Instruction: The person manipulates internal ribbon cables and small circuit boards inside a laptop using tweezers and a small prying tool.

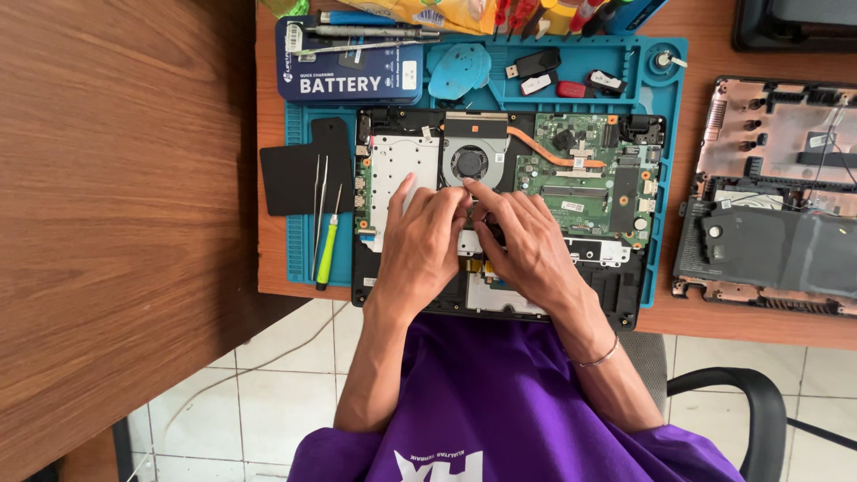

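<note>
**Blue mat, open laptop, both hands at the fan**

Blue silicone mat [299, 125] covers the wooden bench [696, 36], and on it lies an opened laptop [500, 210], its green circuit board [580, 178] and round fan [470, 162] bare. Our left hand [420, 245] rests flat over the silver plate [397, 165] left of the fan, fingers together and pressing down, closed on nothing we can see. Our right hand [527, 245] sits just beside it, its index finger stretched to the lower edge of the fan. Whether the other fingertips pinch something small beneath is hidden by the hands themselves; we cannot tell.

A copper pipe [549, 153] runs from the fan across the board. Left of the laptop lie a black flat pad [295, 170], thin metal tweezers [318, 201] and a yellow-green screwdriver [328, 254], all untouched. A dark blue box [350, 67] lies at the mat's top edge, with USB sticks [536, 64] in the tray slots beside it. The removed bottom cover [772, 196] lies well apart to the right.

Our judgement on doing this well: keep the left hand steadying the frame, work with fingertip pressure only, and lift or press evenly so nothing flexes the board. Any thin cable or connector near the fan wants a straight pull, never a twist. Keep wrists off the exposed board.
</note>
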